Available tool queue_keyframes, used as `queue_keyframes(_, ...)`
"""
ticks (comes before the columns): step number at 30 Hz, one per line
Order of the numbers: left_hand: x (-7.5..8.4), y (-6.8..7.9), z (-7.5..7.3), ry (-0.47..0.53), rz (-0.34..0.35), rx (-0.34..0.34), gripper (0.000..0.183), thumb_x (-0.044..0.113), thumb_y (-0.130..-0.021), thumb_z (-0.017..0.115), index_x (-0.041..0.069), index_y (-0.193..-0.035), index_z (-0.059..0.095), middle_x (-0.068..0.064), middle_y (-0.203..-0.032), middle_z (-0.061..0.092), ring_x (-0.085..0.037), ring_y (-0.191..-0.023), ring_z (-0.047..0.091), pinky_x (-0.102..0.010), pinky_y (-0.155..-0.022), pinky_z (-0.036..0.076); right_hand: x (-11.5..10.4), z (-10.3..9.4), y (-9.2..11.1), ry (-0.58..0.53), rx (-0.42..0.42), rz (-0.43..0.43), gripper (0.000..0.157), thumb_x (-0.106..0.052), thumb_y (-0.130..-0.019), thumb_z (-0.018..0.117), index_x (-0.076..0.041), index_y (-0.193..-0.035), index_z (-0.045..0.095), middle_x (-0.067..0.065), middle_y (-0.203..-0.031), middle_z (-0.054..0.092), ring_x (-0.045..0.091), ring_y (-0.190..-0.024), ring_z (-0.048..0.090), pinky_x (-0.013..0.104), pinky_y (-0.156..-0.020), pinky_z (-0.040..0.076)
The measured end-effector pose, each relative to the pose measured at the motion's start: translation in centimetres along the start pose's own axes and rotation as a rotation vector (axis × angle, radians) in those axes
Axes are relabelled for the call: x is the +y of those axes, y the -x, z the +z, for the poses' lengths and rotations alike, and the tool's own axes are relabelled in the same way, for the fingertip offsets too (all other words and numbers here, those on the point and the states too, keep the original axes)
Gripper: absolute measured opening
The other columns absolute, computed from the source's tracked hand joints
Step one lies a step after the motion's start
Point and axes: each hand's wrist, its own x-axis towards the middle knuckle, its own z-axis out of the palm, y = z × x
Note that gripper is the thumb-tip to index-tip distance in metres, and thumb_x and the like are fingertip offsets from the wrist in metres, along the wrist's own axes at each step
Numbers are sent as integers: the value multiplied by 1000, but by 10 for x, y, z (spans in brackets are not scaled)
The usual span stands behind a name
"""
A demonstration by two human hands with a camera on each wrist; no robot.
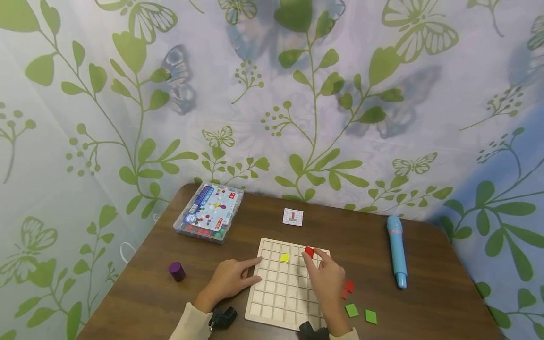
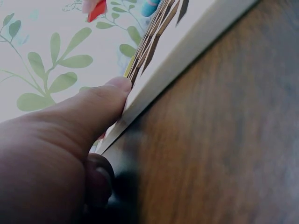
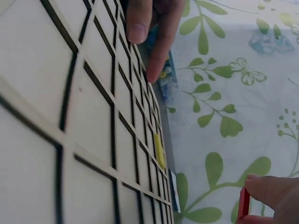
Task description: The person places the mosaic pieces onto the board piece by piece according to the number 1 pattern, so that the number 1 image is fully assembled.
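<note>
A pale wooden grid board [image 1: 278,288] lies on the table, with a yellow piece [image 1: 284,258] in a cell near its far edge. My left hand [image 1: 231,278] touches the board's left rim, index finger and thumb stretched out and apart. In the left wrist view its thumb [image 2: 100,105] rests against the rim. My right hand [image 1: 327,281] pinches a red tile [image 1: 309,252] between thumb and index finger over the board's far right part. The right wrist view shows that red tile [image 3: 243,203] held on edge, raised off the grid.
Right of the board lie red tiles [image 1: 349,286], partly hidden by the hand, and two green tiles [image 1: 370,316]. A blue pen-like stick [image 1: 397,252] lies farther right. Behind are a small pattern card [image 1: 293,216] and a plastic case [image 1: 210,212]. A purple cylinder [image 1: 176,271] stands left.
</note>
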Motion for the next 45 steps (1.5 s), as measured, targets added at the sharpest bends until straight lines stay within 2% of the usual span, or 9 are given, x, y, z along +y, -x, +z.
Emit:
queue_keyframes(6, 1, -6, 0, 1, 17, 18, 51, 49, -94, 71, 24, -139, 67, 21, -54, 36, 3, -47, 25, -20, -48, 23, 1, 13, -1, -1, -82, 68, 43, -42, -85, 84, -11, -114, 80, -15, -46, 24, 3, -45, 16, 24, -41, 16)
queue_keyframes(15, 1, -1, 0, 17, 12, 25, 50, 46, -92, 74, 22, -136, 69, 22, -54, 35, 3, -46, 24, -20, -47, 23, 2, 29, 9, -58, -86, 80, 40, -38, -81, 88, -10, -109, 81, -15, -47, 25, 3, -45, 19, 24, -42, 17)
queue_keyframes(27, -1, -3, -1, 3, -3, 15, 51, 48, -93, 73, 24, -137, 68, 21, -54, 36, 3, -47, 25, -20, -48, 23, 9, 39, 9, 79, -152, 34, 39, -42, -84, 84, -12, -110, 81, -14, -47, 26, 3, -45, 19, 25, -41, 17)
queue_keyframes(33, 0, 0, -1, 1, -19, -4, 51, 48, -93, 73, 25, -137, 68, 21, -55, 36, 3, -47, 25, -21, -48, 23, 9, 41, 13, 128, -204, 57, 40, -44, -85, 82, -16, -114, 80, -13, -50, 27, 7, -49, 22, 28, -43, 19)
queue_keyframes(45, -1, -1, 0, 5, -6, 15, 51, 48, -93, 73, 24, -138, 68, 21, -54, 36, 3, -46, 25, -20, -47, 23, 10, 45, 11, 178, -200, 40, 44, -45, -84, 83, -12, -114, 80, -14, -48, 21, 6, -48, 17, 27, -41, 17)
